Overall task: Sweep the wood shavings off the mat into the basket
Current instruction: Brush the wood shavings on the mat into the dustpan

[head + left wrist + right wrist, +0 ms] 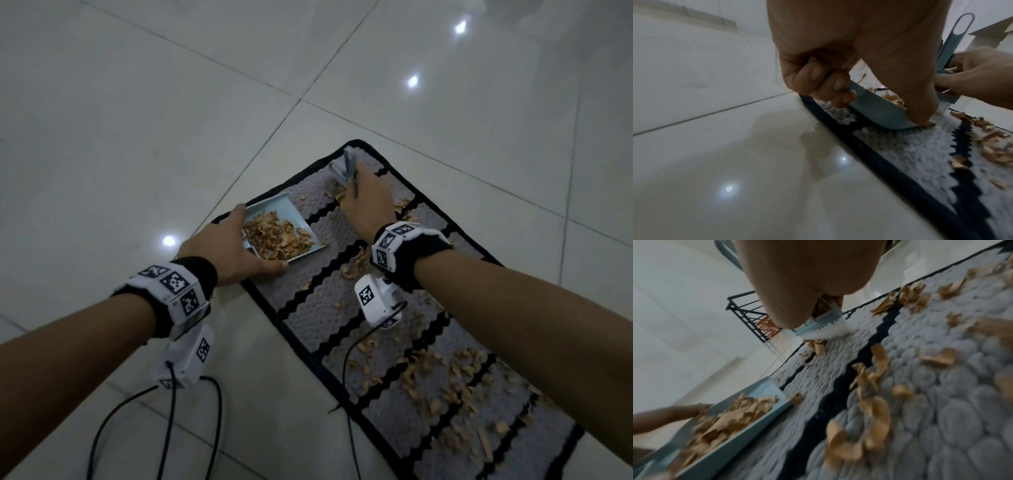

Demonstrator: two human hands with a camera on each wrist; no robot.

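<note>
A grey mat [325,308] with black zigzag stripes lies on the tiled floor, strewn with wood shavings [445,377], most of them at its near end. My left hand [236,246] grips a light blue dustpan [274,202] at the mat's far left edge; its fingers [818,78] curl round the handle. The pan holds a heap of shavings [277,236]. My right hand [363,202] holds a small blue brush [346,164] near the mat's far corner, with the white bristles [830,332] on the mat. A black wire basket [744,313] stands on the floor beyond the brush.
Glossy pale floor tiles [137,137] surround the mat on the left and far side. Black cables [212,411] trail from the wrist cameras over the floor by the mat's near left edge. Something orange-brown [766,324] shows inside the basket.
</note>
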